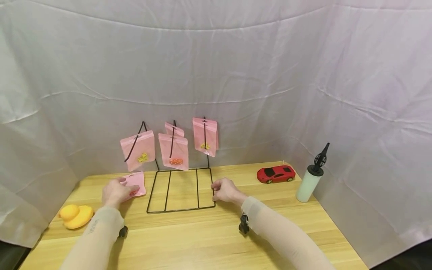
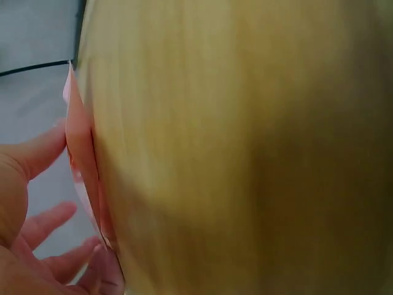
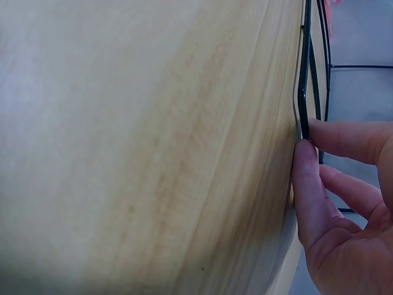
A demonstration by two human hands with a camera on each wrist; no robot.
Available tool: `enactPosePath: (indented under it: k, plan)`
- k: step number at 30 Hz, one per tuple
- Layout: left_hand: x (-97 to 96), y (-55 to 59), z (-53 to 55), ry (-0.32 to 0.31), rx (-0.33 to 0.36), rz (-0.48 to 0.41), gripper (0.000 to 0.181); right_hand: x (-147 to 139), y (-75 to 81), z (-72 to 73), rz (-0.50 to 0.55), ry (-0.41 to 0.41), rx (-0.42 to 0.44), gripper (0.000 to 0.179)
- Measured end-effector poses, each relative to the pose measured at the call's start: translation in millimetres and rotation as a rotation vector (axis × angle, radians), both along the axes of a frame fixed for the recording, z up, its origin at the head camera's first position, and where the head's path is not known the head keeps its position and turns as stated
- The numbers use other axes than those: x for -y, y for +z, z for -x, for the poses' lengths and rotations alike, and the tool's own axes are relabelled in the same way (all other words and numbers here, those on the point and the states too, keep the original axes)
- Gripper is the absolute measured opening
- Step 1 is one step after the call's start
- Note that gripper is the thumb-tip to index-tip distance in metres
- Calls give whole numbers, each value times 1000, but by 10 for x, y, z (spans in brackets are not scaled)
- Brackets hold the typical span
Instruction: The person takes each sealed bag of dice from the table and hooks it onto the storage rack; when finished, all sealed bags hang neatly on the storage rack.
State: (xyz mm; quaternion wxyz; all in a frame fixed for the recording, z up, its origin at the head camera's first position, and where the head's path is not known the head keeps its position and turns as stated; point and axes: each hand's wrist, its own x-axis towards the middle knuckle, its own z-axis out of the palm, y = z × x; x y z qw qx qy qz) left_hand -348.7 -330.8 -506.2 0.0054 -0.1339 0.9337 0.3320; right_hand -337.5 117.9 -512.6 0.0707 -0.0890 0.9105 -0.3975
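My left hand [image 1: 116,191] holds a small pink zip bag [image 1: 139,180] at the table's left side, thumb on one part and fingertips at another edge. In the left wrist view the bag [image 2: 81,144] looks slightly buckled, and something reddish shows inside. My right hand [image 1: 227,190] pinches the right side bar of a black wire display rack [image 1: 182,210] between thumb and finger, near its front corner. Pink bags hang on the rack's hooks: one at left [image 1: 138,150], a pair in the middle [image 1: 173,150] and overlapping ones at right [image 1: 205,137]. Small yellow or red dotted items show through them.
A yellow rubber duck [image 1: 77,216] sits left of my left forearm. Toward the back right stands a red toy car [image 1: 276,174], with a pale green hand pump [image 1: 308,183] beside it. Grey cloth [image 1: 236,75] surrounds the wooden table [image 1: 189,240] on three sides.
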Motion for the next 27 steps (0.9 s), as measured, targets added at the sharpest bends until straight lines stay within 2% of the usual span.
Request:
enactPosePath:
  k: [3, 7, 12, 15, 18, 22, 27]
  plan:
    - [-16, 14, 14, -5, 2, 20, 88, -3, -8, -2, 11, 3, 7, 52]
    - [34, 57, 13, -19, -10, -15, 84, -12, -8, -3, 13, 6, 11, 52]
    - [116, 86, -5, 54, -7, -128, 67, -23, -6, 1, 8, 7, 7, 53]
    - [162, 117, -37, 91, -59, -128, 54, -15, 1, 0, 4, 2, 5, 53]
    - [201, 153, -80, 112, -139, -111, 53, -9, 4, -4, 4, 1, 8, 53]
    - [253, 236, -143, 109, -229, -137, 51, -1, 11, -7, 8, 10, 5, 53]
    - [286, 420, -257, 87, -267, -200, 55, 3, 10, -1, 8, 7, 8, 54]
